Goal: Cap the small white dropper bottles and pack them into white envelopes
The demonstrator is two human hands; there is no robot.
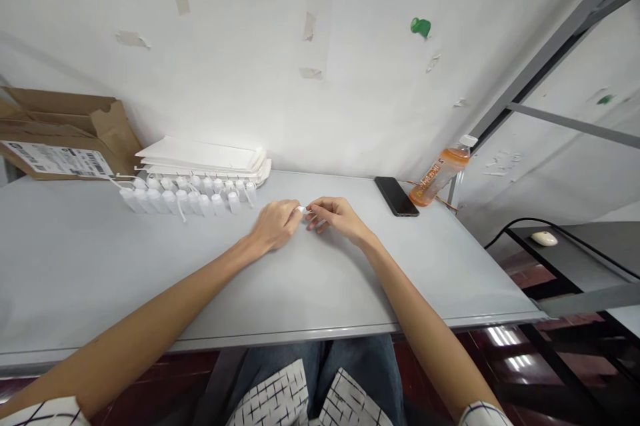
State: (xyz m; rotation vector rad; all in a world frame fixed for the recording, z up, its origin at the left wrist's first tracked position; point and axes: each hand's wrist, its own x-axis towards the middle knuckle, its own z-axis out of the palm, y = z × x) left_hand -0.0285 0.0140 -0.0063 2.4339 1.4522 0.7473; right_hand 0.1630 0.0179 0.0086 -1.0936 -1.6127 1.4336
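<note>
My left hand (276,223) is closed round a small white plastic bottle, and most of it is hidden in the fist. Only the white cap (302,209) shows at its thumb side, pointing right. Thumb and fingertips of my right hand (336,218) pinch close beside that cap, at what looks like a thin white strap; the detail is too small to be sure. To the left of my hands stand several small white bottles (155,201) in rows, some with thin white straps hanging off them.
Behind the bottles lies a stack of white sheets (200,153), with an open cardboard box (65,136) at the far left. A black phone (397,197) and an orange drink bottle (440,176) are at the right of the grey table (300,293). A white wall rises behind.
</note>
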